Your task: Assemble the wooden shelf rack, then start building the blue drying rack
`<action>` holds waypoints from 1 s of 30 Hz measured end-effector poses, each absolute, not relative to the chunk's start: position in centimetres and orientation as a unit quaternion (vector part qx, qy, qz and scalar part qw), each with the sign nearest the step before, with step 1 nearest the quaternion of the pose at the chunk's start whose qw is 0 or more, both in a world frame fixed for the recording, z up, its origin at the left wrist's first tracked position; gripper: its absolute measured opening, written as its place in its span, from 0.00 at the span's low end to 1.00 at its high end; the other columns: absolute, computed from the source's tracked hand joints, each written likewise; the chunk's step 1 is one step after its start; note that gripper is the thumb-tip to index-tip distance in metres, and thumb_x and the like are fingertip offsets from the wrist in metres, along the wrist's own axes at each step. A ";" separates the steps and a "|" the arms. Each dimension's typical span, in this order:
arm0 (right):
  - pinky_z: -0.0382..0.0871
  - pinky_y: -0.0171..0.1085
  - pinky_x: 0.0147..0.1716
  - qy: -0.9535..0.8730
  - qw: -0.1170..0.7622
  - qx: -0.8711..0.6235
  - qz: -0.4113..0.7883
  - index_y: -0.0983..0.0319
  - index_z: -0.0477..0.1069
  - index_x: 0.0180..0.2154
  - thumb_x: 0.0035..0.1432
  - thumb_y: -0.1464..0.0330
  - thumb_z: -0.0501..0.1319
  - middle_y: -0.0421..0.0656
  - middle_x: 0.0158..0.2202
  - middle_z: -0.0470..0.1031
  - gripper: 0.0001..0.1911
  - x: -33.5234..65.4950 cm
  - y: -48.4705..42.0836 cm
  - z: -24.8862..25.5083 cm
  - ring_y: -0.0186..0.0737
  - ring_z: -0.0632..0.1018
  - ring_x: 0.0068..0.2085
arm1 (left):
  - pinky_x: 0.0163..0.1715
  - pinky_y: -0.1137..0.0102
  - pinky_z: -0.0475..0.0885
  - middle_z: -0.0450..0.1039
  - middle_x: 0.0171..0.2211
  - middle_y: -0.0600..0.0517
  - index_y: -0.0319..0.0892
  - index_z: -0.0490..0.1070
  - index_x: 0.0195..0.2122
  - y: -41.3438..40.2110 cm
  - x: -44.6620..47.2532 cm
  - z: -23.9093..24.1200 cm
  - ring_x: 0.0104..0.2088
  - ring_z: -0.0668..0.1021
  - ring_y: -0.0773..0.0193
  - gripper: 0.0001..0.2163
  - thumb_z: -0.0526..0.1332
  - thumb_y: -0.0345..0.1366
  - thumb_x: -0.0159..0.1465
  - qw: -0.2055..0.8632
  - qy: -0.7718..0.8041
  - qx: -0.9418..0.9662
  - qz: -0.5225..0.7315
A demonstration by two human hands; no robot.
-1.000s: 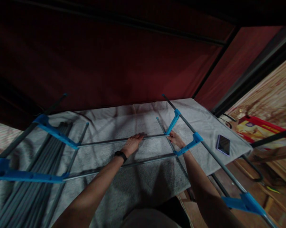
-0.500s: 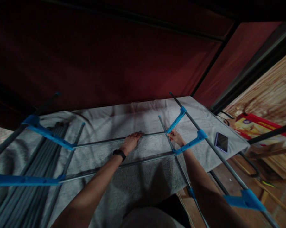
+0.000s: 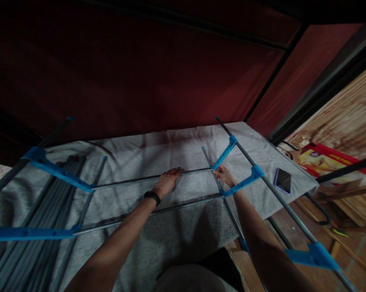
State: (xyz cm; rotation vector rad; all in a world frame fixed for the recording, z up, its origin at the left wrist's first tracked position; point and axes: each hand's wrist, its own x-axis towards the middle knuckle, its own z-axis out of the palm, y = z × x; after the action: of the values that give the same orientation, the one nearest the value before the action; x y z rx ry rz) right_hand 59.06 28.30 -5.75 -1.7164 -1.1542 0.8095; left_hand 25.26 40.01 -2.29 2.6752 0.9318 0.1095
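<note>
A frame of grey metal rods and blue plastic connectors stands over a grey towel-covered surface [image 3: 176,239]. My left hand [image 3: 167,181], with a black wristband, lies on the far horizontal rod [image 3: 128,181] with its fingers curled over it. My right hand [image 3: 224,176] pinches the end of that rod where it meets a blue connector [image 3: 223,154]. A second blue connector [image 3: 243,183] sits just right of that hand, joined to the nearer horizontal rod [image 3: 158,211].
A bundle of loose grey rods [image 3: 33,239] lies on the left of the towel. A phone [image 3: 282,180] rests near its right edge. Dark red fabric panels [image 3: 146,81] rise behind. A red box [image 3: 328,160] and wooden floor lie to the right.
The view has shifted slightly and the frame's right side has moved a little. Both hands stay on the far rod in the same grip.
</note>
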 end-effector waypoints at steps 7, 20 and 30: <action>0.63 0.35 0.22 -0.471 0.430 -0.700 0.323 0.57 0.67 0.29 0.50 0.47 0.66 0.34 0.20 0.67 0.21 58.9 28.2 -5.1 0.34 0.69 0.21 | 0.64 0.62 0.67 0.70 0.66 0.44 0.43 0.67 0.66 40.2 25.4 -2.1 0.64 0.73 0.56 0.31 0.50 0.18 0.64 0.154 0.321 0.934 0.024; 0.65 0.36 0.22 -0.459 0.419 -0.715 0.320 0.57 0.71 0.35 0.50 0.48 0.63 0.34 0.21 0.67 0.21 59.1 28.4 -5.5 0.35 0.69 0.21 | 0.66 0.62 0.66 0.69 0.66 0.44 0.44 0.65 0.68 41.2 25.9 -2.7 0.64 0.73 0.56 0.31 0.50 0.19 0.65 0.183 0.306 0.933 0.046; 0.66 0.38 0.22 -0.467 0.421 -0.706 0.326 0.59 0.75 0.41 0.50 0.45 0.65 0.35 0.22 0.67 0.26 59.0 27.9 -5.4 0.36 0.69 0.22 | 0.67 0.60 0.63 0.65 0.69 0.44 0.43 0.66 0.67 40.6 25.9 -2.9 0.68 0.69 0.55 0.28 0.49 0.20 0.67 0.185 0.316 0.930 0.038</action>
State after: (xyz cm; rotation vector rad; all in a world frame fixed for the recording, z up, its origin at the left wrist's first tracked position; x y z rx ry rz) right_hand 58.97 27.91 -5.37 -1.7684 -1.1704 0.8160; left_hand 25.89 40.60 -2.94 2.6198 0.8891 0.1067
